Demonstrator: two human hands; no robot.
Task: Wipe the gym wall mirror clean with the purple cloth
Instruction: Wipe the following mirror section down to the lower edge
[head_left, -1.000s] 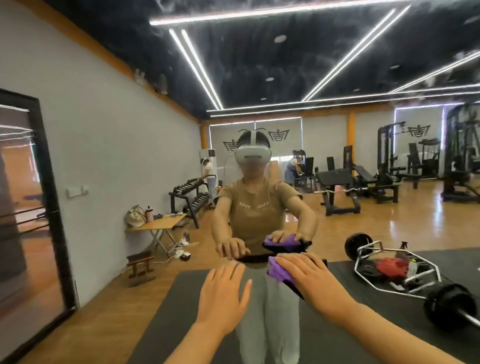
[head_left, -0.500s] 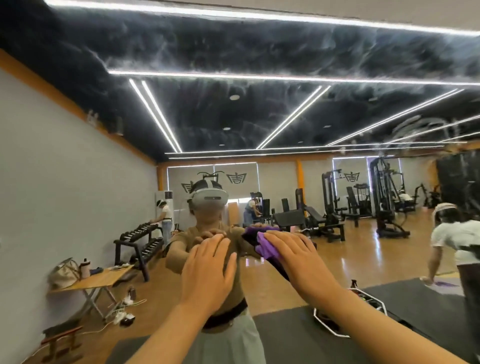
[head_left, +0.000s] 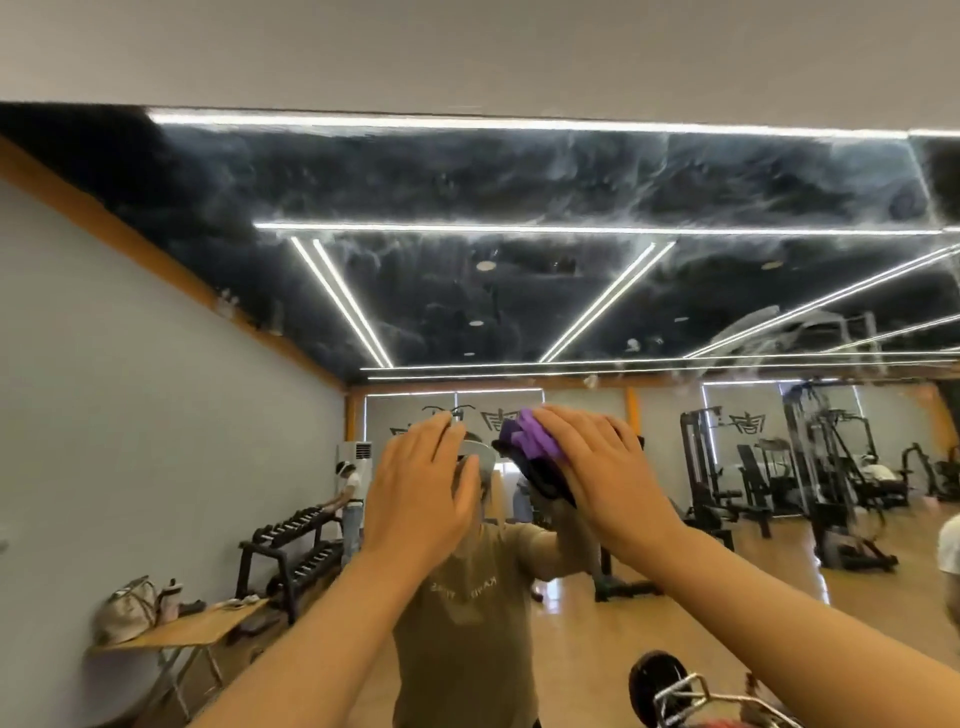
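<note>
At the mirror (head_left: 519, 291) I count two hands and one cloth (head_left: 535, 439). My right hand (head_left: 602, 467) is raised, palm to the glass, fingers straight and together, pressing the purple cloth flat against the mirror; the cloth shows past my fingertips at the upper left. My left hand (head_left: 421, 499) is up just beside it, fingers straight and slightly spread, grip apart and holding nothing; I cannot tell whether it touches the glass. Both forearms slope up from below.
</note>
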